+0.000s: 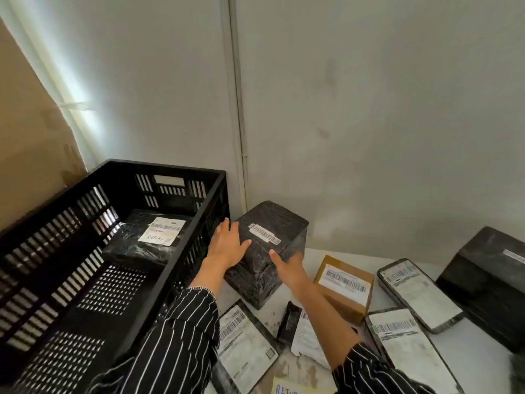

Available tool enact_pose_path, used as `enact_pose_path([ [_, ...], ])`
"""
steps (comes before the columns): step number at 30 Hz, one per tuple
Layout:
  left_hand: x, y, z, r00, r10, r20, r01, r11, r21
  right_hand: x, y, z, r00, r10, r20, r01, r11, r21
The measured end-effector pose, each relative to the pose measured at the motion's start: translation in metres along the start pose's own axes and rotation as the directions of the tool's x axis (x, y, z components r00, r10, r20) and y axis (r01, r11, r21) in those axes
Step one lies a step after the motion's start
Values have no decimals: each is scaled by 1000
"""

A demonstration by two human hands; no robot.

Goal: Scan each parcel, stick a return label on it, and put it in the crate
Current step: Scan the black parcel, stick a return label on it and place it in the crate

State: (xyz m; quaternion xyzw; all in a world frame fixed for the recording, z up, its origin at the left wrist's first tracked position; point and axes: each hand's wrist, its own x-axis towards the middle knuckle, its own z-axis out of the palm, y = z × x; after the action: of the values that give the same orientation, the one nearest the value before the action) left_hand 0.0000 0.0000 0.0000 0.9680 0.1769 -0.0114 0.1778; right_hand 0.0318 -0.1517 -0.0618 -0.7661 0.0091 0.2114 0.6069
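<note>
The yellow note (295, 389) is cut off by the lower edge, its writing legible only as "RETU". The right hand (288, 267) has its fingers hidden behind the wrapped parcel (264, 268). Print on the barcode label (264, 234) is too small to read.
</note>
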Motion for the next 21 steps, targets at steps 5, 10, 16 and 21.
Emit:
enact_pose_path([
  [5,53,-4,-2,997,-4,75,-1,998,68,12,4,28,995,84,-50,-77,989,130],
  [10,72,-7,9,987,-82,139,81,997,20,17,13,43,991,78,-107,-56,979,196],
  [16,64,-8,10,992,-124,16,124,961,-247,-1,-2,28,996,-1,-86,24,963,267],
  [21,21,5,-12,980,-133,-150,49,886,-462,-32,-23,-7,987,-123,-108,149,951,271],
])
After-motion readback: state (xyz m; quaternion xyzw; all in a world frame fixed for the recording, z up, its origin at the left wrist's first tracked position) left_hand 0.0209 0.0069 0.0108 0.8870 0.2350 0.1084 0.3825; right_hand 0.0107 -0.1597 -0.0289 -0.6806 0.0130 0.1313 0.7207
